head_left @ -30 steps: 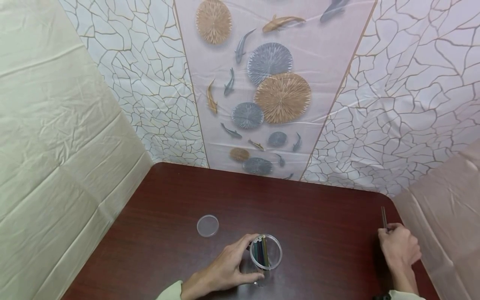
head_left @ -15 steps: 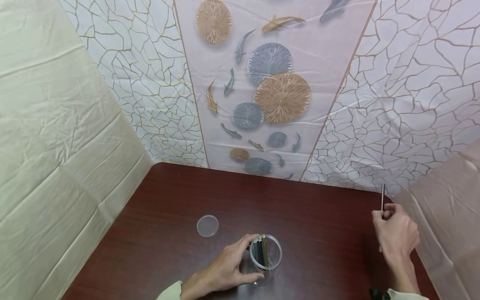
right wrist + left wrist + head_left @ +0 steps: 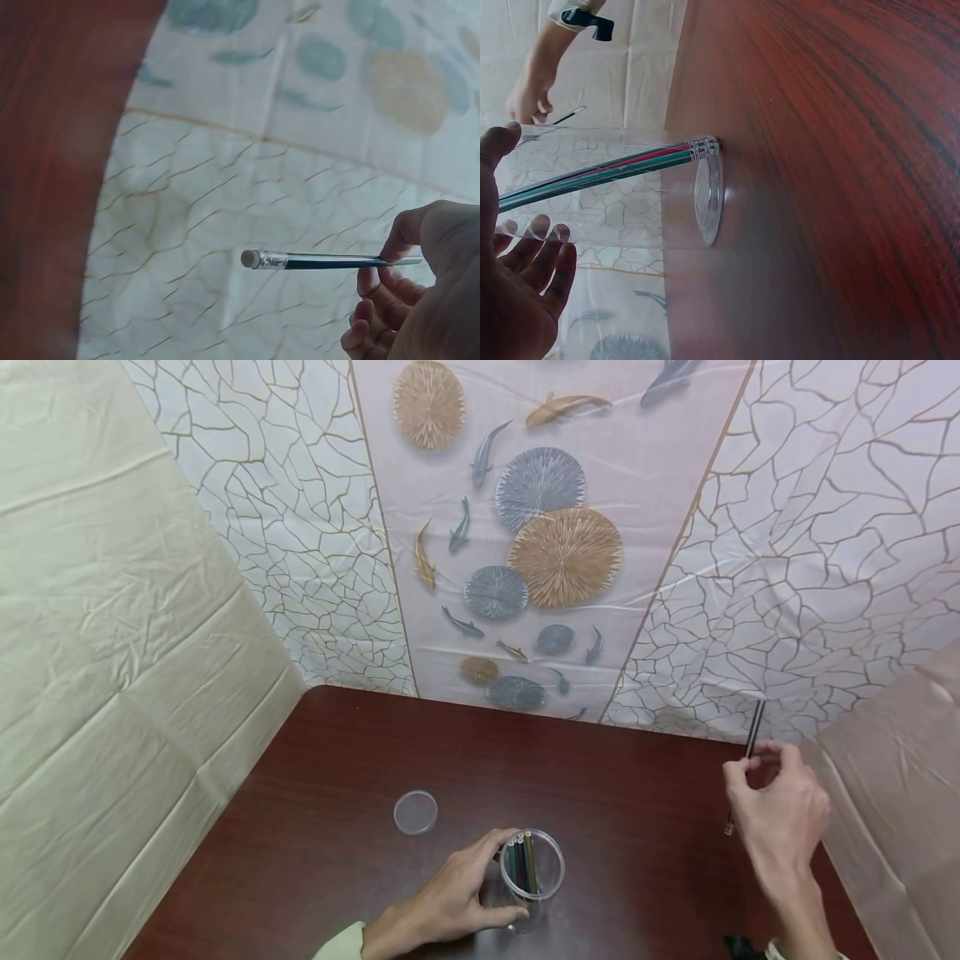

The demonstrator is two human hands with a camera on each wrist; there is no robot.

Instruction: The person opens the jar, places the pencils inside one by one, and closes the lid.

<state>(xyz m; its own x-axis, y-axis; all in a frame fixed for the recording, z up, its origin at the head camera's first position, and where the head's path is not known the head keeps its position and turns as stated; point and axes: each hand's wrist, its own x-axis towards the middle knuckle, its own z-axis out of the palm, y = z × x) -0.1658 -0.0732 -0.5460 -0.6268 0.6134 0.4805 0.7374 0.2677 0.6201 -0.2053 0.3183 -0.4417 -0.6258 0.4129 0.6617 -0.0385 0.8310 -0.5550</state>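
Note:
My left hand (image 3: 465,889) holds a tall clear plastic cup (image 3: 561,870), thumb on one side and fingers round the other. The cup stands upright on the table, as the left wrist view shows. Several pencils (image 3: 630,171), green, red and dark, lean inside with their metal-banded eraser ends on its bottom. At the right, my right hand (image 3: 780,818) pinches a dark pencil (image 3: 322,262) between thumb and fingers, raised above the table. Its eraser (image 3: 250,259) points down toward the table side, and the other end slants up in front of the back cloth.
A clear round lid (image 3: 416,812) lies flat on the dark red wooden table (image 3: 337,760), left of the cup and farther back. Patterned cloth (image 3: 570,635) hangs behind the table. Plain cloth walls (image 3: 112,710) close in both sides.
My right hand has lifted the pencil from low at the table's right edge and moved it a little left, tilting it. The left hand, cup and lid have stayed put.

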